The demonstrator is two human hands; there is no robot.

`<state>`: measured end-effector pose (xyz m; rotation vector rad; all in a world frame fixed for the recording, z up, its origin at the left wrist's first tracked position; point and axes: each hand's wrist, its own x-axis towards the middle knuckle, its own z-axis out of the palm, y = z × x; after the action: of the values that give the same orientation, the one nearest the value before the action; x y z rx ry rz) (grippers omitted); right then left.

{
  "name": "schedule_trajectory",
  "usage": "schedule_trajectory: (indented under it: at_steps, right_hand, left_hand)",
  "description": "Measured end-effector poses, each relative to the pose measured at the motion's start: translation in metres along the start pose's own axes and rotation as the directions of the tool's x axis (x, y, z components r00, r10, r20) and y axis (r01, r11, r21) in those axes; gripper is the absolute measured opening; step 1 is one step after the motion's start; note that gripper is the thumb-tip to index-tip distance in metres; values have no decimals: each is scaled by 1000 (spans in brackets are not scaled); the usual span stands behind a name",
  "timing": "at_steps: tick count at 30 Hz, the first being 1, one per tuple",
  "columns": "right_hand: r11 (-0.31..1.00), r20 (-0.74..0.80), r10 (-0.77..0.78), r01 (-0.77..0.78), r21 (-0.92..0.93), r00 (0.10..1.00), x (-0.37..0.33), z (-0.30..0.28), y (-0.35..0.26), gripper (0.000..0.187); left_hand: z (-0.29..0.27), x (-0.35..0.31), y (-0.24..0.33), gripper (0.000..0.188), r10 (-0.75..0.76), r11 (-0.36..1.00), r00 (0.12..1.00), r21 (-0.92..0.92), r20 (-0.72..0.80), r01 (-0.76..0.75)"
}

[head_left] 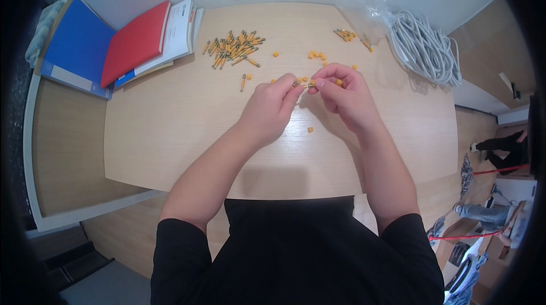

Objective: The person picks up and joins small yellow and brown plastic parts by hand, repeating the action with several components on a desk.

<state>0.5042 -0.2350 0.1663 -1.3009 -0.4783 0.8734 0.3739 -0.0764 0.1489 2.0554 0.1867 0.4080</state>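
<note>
Over the middle of the desk, my left hand (267, 108) and my right hand (344, 94) meet at their fingertips. Between them is a small metal-and-yellow connector (305, 85): my left thumb and fingers pinch its dark metal end, my right ones its yellow end. Another yellow bit (339, 82) shows among my right fingers; how it is held is unclear. Beyond my left hand lies a heap of similar slim yellow connectors (233, 49) with dark ends. A single connector (243, 82) lies apart beside a yellow cap (249, 77). Several small yellow caps (317, 55) are scattered beyond my hands.
One loose yellow cap (310, 130) rests nearer me on the wooden desk (170, 140). At the far right are more connectors (344, 34), a clear plastic bag (372, 9) and a coiled grey cable (426, 49). A blue binder (77, 49) and red folder (136, 43) stand left.
</note>
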Motion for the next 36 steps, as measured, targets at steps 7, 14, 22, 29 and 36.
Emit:
schedule_trajectory:
  at_steps: [7,14,22,29,36]
  right_hand:
    - [998,39,2,-4,57,999,3,-3,3,6]
    - [992,32,-88,91,-91,996,2,3,2,6]
    - [966,-18,-55,48,-254,998,4,3,14,21]
    - [999,-58,-30,28,-34,998,-2,10,-2,47]
    - [976,7,111,-108,-192,994,0,3,-3,49]
  left_hand:
    - [2,-1,0,14,45,998,997,36,-55,-43]
    - [0,1,5,21,19,999,999,40,-27,-18]
    - [1,0,5,19,8,1000,1000,17,8,-9]
    - [1,-2,1,14,34,999,999,29,-32,-33]
    - [1,0,0,14,22,999,997,24,-79,-21]
